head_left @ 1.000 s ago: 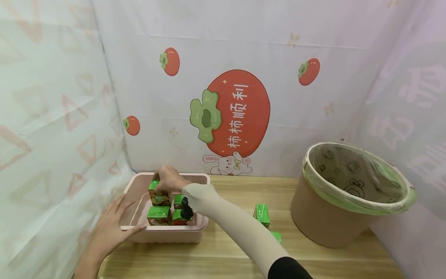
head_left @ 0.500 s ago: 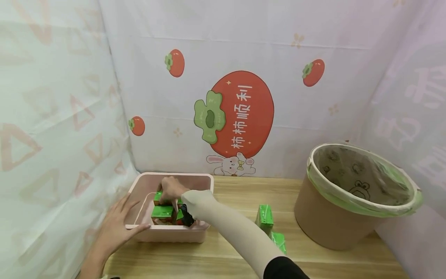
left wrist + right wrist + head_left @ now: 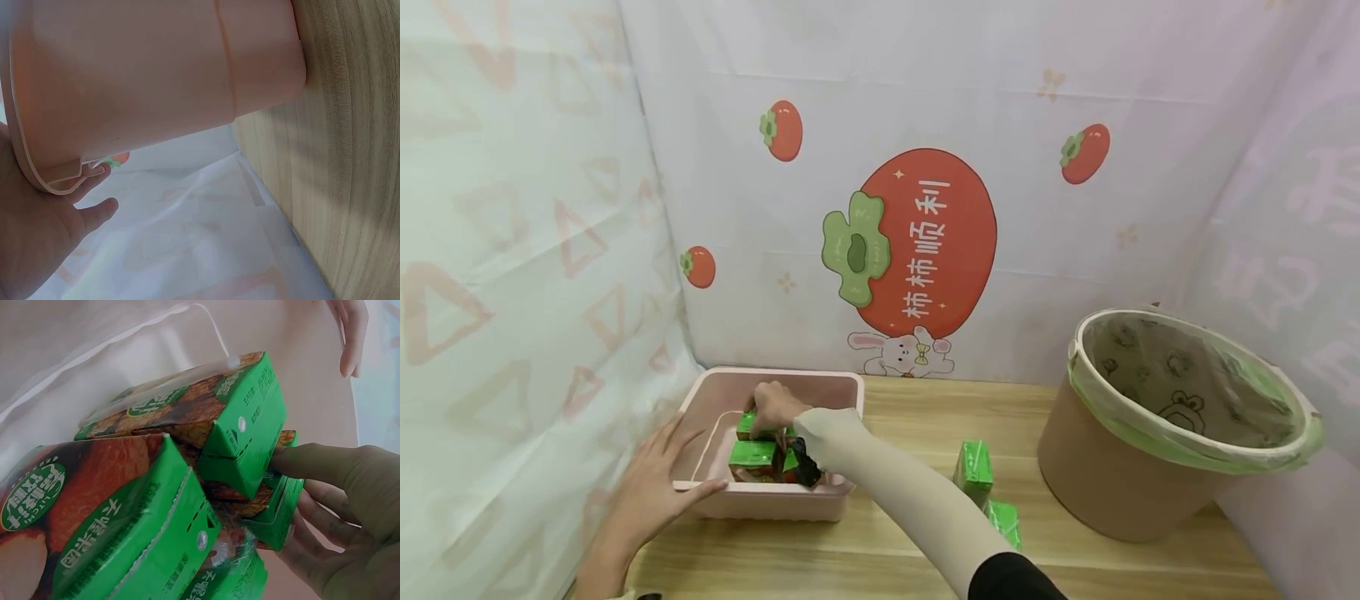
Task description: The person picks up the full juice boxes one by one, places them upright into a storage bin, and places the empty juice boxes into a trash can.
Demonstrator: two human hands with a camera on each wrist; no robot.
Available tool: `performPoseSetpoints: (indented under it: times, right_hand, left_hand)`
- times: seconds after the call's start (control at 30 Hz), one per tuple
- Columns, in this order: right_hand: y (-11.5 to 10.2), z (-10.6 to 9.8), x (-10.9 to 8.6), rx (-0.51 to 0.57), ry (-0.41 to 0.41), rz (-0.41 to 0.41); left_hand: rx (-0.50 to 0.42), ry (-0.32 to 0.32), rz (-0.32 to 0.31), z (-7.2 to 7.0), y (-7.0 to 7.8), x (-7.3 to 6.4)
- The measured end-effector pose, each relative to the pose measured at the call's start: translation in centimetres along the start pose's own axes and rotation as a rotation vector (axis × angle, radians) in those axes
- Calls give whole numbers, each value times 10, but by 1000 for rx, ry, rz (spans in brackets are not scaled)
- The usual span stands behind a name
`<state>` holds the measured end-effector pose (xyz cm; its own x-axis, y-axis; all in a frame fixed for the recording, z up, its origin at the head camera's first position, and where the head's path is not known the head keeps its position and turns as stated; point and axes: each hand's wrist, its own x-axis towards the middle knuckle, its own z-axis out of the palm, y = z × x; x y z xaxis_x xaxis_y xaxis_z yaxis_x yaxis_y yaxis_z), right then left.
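A pink plastic basin [image 3: 775, 492] stands at the left of the table with several green-topped juice boxes [image 3: 752, 455] inside. My right hand [image 3: 775, 406] reaches into it and grips a juice box [image 3: 746, 427] at the back. In the right wrist view, thumb and fingers [image 3: 306, 459] pinch the end of a juice box [image 3: 275, 515], partly covered by another juice box [image 3: 247, 434]. My left hand [image 3: 642, 492] rests on the basin's left front corner, fingers spread. The left wrist view shows the hand [image 3: 44, 231] at the basin's rim [image 3: 25, 156].
Two green juice boxes [image 3: 974, 468] stand on the wooden table [image 3: 910, 433] right of my forearm. A brown bin [image 3: 1097, 475] with a green-edged liner [image 3: 1195, 446] stands at the right. Printed white cloth [image 3: 1000, 275] surrounds the table at the back and sides.
My right hand has lowered the juice box into the back of the basin, beside the others. The left hand has stayed on the rim. The head view has shifted slightly.
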<state>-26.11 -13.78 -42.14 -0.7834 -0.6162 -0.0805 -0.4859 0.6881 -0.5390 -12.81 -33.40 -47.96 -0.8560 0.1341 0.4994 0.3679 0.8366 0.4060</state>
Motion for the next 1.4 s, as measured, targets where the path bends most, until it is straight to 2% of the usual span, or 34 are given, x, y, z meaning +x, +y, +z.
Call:
performPoseSetpoints:
  times: [0.27,0.4,0.5,0.67,0.87,1.1,1.4]
  right_hand:
    - [1,-5,-1,-47,-43,-29]
    - [4,-10,-4,-52,-65,-62]
    - [5,-22,-10,-31,-61,-112]
    - [4,-47,-23,35,-33,-159]
    - [16,-67,-35,37,37,-192]
    - [29,-86,-59,45,81,-192]
    - [44,-110,-97,-32,130,-115]
  left_hand:
    - [4,7,4,0,1,2]
    - [8,-14,-25,-1,3,-1]
    - [6,-33,-53,-2,5,-4]
    - [21,-42,-62,-5,3,-5]
    - [25,-38,-51,-6,1,-2]
    - [18,-33,-34,-3,0,-2]
    - [15,-45,-48,-2,2,1]
